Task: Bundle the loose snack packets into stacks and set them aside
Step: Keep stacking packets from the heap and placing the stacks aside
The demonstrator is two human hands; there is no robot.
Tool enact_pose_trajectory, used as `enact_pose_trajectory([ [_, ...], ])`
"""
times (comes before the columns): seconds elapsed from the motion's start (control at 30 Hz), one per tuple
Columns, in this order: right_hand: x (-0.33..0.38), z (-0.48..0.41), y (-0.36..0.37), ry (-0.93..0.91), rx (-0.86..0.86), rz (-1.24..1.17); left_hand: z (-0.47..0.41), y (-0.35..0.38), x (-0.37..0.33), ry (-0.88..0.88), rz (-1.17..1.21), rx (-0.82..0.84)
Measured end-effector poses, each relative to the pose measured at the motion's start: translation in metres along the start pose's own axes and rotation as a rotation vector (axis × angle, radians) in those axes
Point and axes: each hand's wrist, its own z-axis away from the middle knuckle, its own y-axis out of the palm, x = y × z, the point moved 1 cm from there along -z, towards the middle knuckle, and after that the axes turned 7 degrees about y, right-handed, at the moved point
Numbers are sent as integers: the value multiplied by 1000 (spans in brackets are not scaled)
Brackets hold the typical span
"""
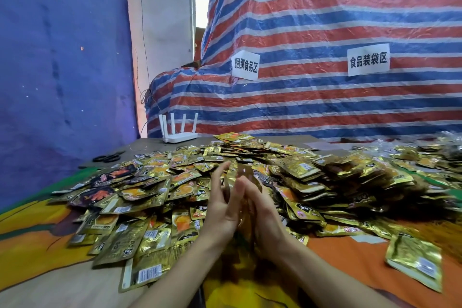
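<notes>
A wide heap of loose gold snack packets (150, 197) covers the table, with a few dark packets (100, 195) among them on the left. My left hand (221, 207) and my right hand (265, 220) stand palm to palm over the heap's middle. Their fingers are nearly straight and press a thin, blurred stack of packets (243, 174) between them, edge up. Bundled stacks of packets (307, 182) lie in rows to the right. One more bundle (412, 262) lies alone at the front right.
A white router (178, 134) and black scissors (107, 157) sit at the table's far left. A striped tarp (325, 97) with two paper labels rises behind the table. An orange patterned cloth (350, 270) covers the table's near part.
</notes>
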Motion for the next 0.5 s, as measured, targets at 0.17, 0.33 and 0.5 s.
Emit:
enact_pose_trajectory([
  [0.17, 1, 4, 6, 39, 53, -268, 6, 6, 2, -12, -30, 131],
  [0.33, 12, -4, -2, 150, -36, -481, 5, 3, 5, 6, 33, 167],
  [0.5, 9, -4, 1, 145, -164, -213, 7, 3, 5, 41, 15, 166],
])
